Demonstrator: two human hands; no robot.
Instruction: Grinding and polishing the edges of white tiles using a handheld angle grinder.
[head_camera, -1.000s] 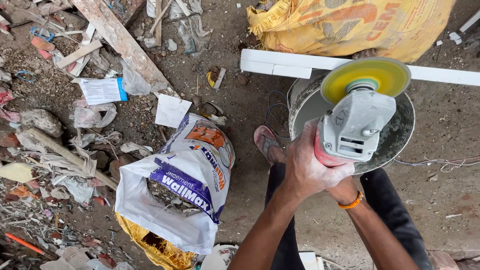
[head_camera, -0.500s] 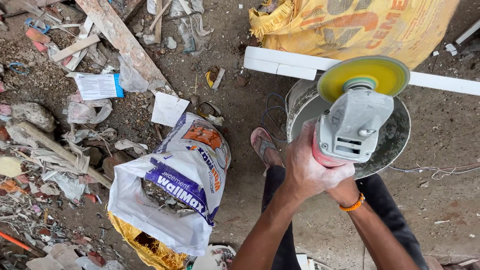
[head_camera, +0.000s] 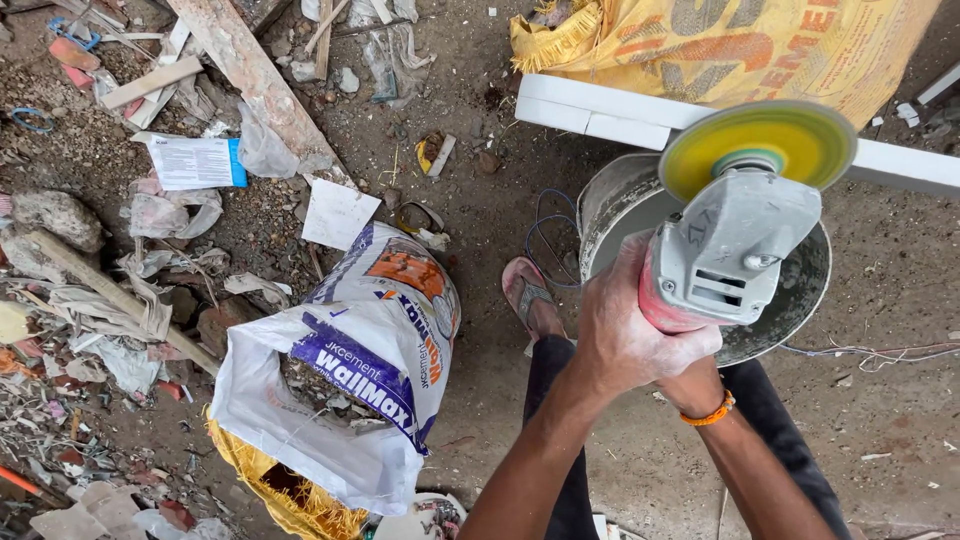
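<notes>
We're gripping the angle grinder (head_camera: 735, 255) with both hands here. Our left hand (head_camera: 630, 335) is wrapping tight around its red handle end, and our right hand (head_camera: 690, 385) is sitting underneath, mostly hidden by the left, so we can't tell exactly how its fingers are curling; the orange band (head_camera: 712, 413) on that wrist is showing though. The grey grinder head is pointing away from us, with the yellow disc (head_camera: 765, 145) facing up and hanging over a dusty metal pan (head_camera: 800, 300) on the ground. Just past the disc, a white board (head_camera: 620, 115) is lying across, with a yellow sack (head_camera: 760, 45) behind it. Our sandalled foot (head_camera: 530, 295) is resting beside the pan, near some looped wire (head_camera: 545, 235). To our left, an open white cement bag (head_camera: 350, 370) is slumping on the dirt, with rubble and wood scraps (head_camera: 120, 230) scattered beyond it.
</notes>
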